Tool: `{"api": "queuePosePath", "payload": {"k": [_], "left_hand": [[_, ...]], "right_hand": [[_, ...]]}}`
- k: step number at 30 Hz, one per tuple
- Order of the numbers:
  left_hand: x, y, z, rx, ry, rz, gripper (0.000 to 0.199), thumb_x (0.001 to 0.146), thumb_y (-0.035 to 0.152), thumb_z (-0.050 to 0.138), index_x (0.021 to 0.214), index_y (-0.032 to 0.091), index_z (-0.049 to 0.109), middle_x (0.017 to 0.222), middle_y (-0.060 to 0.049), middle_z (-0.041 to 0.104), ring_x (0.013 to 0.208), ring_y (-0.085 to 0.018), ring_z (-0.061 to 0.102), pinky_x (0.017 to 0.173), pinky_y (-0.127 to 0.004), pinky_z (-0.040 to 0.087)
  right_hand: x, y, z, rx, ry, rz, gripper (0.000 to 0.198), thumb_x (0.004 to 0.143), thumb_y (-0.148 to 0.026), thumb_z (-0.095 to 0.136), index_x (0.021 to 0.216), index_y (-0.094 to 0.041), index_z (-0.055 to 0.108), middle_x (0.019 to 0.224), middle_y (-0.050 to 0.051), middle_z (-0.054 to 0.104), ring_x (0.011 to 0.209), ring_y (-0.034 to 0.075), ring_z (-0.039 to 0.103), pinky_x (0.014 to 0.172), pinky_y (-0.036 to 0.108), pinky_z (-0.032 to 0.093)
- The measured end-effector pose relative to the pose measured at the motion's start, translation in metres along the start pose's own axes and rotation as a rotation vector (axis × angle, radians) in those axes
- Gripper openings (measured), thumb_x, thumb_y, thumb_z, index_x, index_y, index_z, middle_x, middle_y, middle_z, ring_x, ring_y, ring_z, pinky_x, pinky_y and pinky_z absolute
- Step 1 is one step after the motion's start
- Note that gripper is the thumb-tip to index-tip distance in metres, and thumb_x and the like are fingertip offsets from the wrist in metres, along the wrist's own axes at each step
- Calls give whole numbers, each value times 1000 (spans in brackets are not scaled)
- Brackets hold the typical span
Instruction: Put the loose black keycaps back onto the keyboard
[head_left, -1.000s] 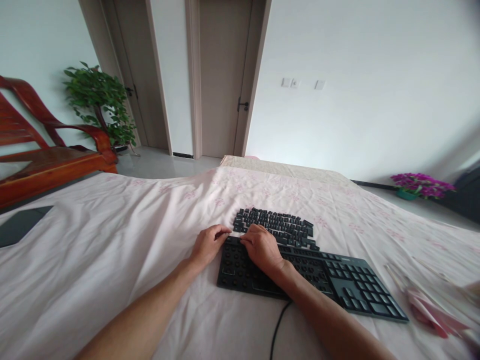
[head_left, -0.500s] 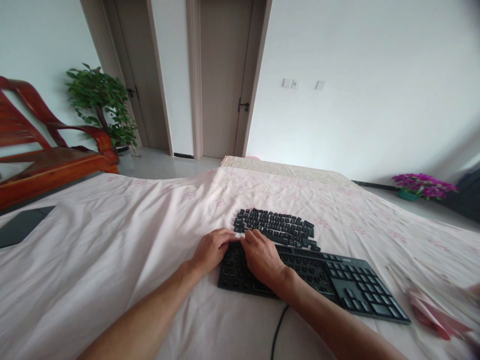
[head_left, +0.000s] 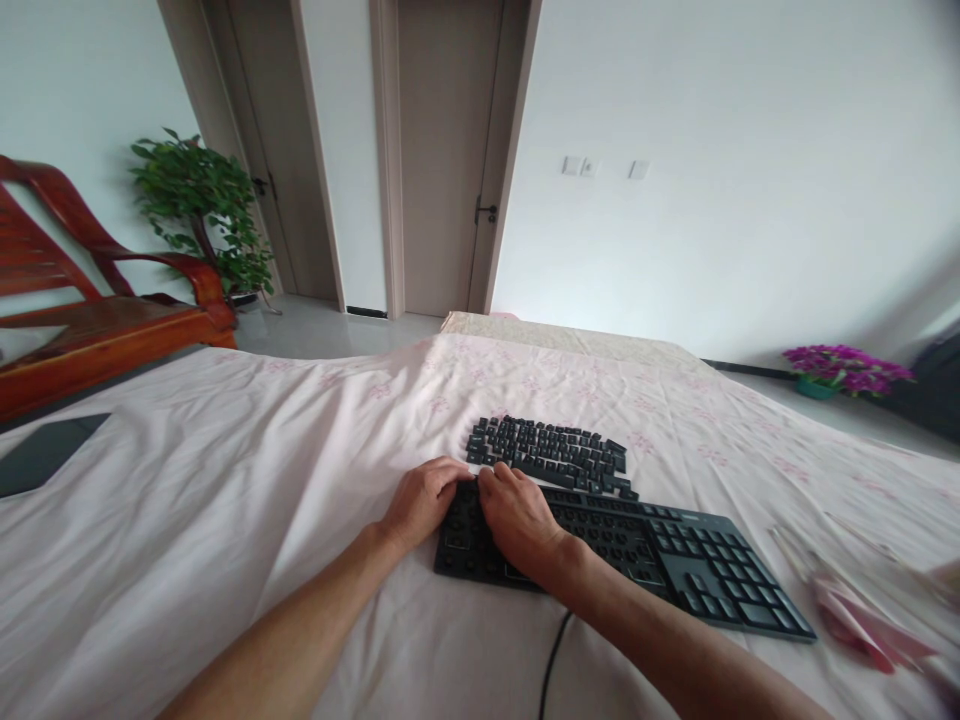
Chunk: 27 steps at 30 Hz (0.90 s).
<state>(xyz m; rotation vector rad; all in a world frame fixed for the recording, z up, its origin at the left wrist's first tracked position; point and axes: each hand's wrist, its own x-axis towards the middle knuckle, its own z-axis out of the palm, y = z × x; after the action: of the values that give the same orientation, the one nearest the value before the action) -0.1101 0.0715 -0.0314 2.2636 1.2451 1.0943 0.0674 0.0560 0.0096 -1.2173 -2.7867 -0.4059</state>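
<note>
Left hand (head_left: pixel 425 502), right hand (head_left: pixel 519 510) at black keyboard (head_left: pixel 622 545), ten o'clock
Fingers bent close together, touching its plastic edge, any pinch hidden; blocky keycaps (head_left: pixel 559 448) at eleven.

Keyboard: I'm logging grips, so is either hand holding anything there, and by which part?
It cannot be told: the left hand and right hand are at the keyboard's far left corner, but they hide any grip.
</note>
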Motion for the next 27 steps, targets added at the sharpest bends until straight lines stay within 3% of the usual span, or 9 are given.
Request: {"api": "queuePosePath", "payload": {"k": [3, 9, 11, 14, 18, 23, 27], "left_hand": [[1, 2, 0, 61, 26, -26, 37, 86, 9, 45, 110, 26, 67, 104, -1, 70, 96, -16, 63, 87, -29, 48], [0, 4, 0, 303, 89, -13, 31, 87, 13, 48, 108, 25, 68, 100, -3, 71, 96, -19, 60, 92, -37, 40], [0, 4, -1, 359, 73, -28, 33, 86, 10, 50, 110, 26, 67, 99, -3, 71, 96, -20, 59, 91, -37, 39], [0, 3, -2, 434, 39, -87, 35, 84, 8, 50, 109, 25, 67, 97, -4, 69, 95, -20, 58, 89, -37, 38], [1, 1, -3, 459, 21, -152, 29, 87, 13, 47, 104, 23, 68, 97, -6, 65, 94, -20, 57, 85, -33, 39], [5, -4, -4, 387, 26, -274, 28, 93, 29, 40, 84, 22, 66, 86, -5, 65, 84, -17, 60, 72, -26, 39], [6, -6, -3, 361, 35, -336, 31, 93, 34, 39, 76, 22, 61, 78, -4, 65, 75, -17, 60, 64, -25, 35]], "right_hand": [[0, 23, -4, 181, -23, 73, 25, 81, -9, 48, 89, -19, 69, 92, 6, 62, 88, 18, 55, 75, 26, 42], [12, 72, 11, 432, 48, 380, 32, 85, -15, 46, 102, -24, 71, 102, 2, 68, 96, 15, 60, 82, 23, 42], [18, 71, 12, 471, 120, 377, 31, 86, -17, 47, 103, -25, 71, 102, 2, 68, 97, 15, 60, 84, 23, 43], [25, 56, 8, 510, 195, 256, 31, 87, -17, 47, 106, -27, 71, 99, 1, 69, 97, 14, 59, 85, 22, 42], [35, 49, 7, 467, 166, 207, 34, 88, -17, 47, 112, -29, 68, 102, 1, 69, 101, 14, 58, 89, 22, 40], [54, 100, 25, 424, 44, 576, 30, 89, -26, 47, 109, -30, 70, 114, 0, 68, 105, 17, 59, 85, 23, 42], [64, 137, 38, 405, 17, 670, 31, 87, -27, 49, 110, -26, 70, 110, 2, 70, 103, 20, 61, 82, 25, 43]]}}
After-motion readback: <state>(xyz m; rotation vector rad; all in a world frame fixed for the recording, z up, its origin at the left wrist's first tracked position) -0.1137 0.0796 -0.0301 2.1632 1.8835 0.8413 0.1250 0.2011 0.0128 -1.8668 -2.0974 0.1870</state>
